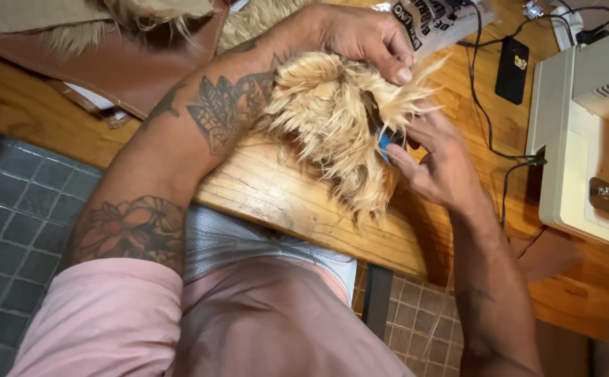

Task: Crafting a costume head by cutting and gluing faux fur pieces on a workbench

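Working a blond fur piece (332, 119) over the front edge of the wooden desk (276, 195).

Pinching the long-pile fur at its 1 o'clock corner with the left hand (360, 38), thumb and fingers closed on the pile, seemingly lifting and spreading it so the backing shows. Holding a small blue-handled tool (384, 143) at the fur's 3 o'clock side with the right hand (437, 164), fingers curled around it, tip buried in the hair, the exact grip partly hidden. Keeping the fur near the desk's middle, hanging toward the lap, likely for close reach. Sitting at 3 o'clock: a cream sewing machine (576, 139); at 1 o'clock, a black phone (512, 68) with cables; at 10 o'clock, brown leather (123, 70) with more fur.
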